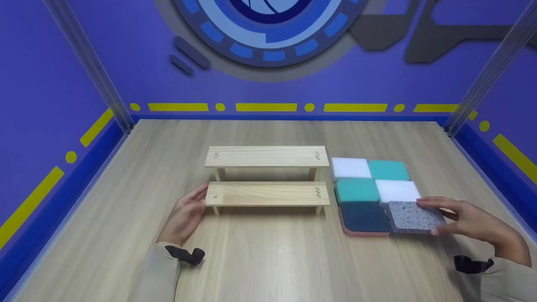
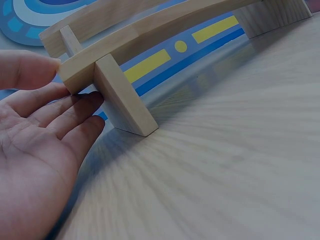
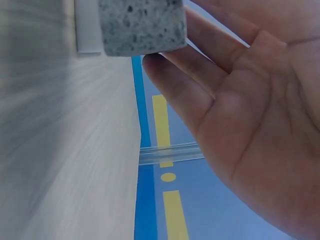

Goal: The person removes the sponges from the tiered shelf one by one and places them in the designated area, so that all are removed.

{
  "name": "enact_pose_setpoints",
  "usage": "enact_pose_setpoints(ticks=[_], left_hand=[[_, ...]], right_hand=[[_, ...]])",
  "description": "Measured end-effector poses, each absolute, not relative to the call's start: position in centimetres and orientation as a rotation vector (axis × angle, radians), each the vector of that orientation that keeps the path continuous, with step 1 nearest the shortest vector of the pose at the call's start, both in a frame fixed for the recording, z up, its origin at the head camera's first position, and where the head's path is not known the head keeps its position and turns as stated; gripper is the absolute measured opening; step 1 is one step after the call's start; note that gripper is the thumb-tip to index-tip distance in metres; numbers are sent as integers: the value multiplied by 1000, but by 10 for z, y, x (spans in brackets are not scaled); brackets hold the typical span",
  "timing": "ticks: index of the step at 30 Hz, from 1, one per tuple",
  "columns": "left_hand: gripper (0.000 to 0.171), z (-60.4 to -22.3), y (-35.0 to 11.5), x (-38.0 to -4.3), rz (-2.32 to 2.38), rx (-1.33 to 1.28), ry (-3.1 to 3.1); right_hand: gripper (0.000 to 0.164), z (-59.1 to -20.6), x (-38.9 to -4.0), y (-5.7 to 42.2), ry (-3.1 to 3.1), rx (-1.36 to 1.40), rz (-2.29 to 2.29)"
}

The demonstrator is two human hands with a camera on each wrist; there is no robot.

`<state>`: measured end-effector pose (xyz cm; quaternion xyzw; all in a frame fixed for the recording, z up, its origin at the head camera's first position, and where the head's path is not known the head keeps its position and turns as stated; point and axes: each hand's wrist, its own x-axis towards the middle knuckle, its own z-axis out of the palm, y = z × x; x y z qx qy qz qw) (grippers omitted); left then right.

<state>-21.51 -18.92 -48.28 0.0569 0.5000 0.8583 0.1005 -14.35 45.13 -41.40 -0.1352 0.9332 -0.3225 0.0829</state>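
Two low wooden risers stand one behind the other, the back riser (image 1: 267, 157) and the front riser (image 1: 267, 194). My left hand (image 1: 186, 216) pinches the left end of the front one. In the left wrist view, the thumb touches the end of its board (image 2: 82, 72) and the fingers reach under beside the leg (image 2: 122, 95). On the right, my right hand (image 1: 470, 218) grips a speckled grey block (image 1: 415, 217) by its right side. The right wrist view shows that block (image 3: 142, 25) above the table, with fingers against it; the thumb is hidden there.
Left of the speckled block lies a dark-topped block with a pink base (image 1: 364, 217). Behind are a teal block (image 1: 356, 190), a white block (image 1: 397, 191), another white block (image 1: 350, 168) and another teal block (image 1: 388, 170). Blue walls (image 1: 268, 92) enclose the wooden table (image 1: 268, 260).
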Motion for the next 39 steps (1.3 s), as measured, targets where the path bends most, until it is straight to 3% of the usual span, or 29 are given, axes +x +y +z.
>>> enact_pose_setpoints(ticks=[39], left_hand=[[67, -483, -188, -216, 2541, 143, 1481]], right_hand=[[72, -418, -150, 446, 2707, -320, -858]])
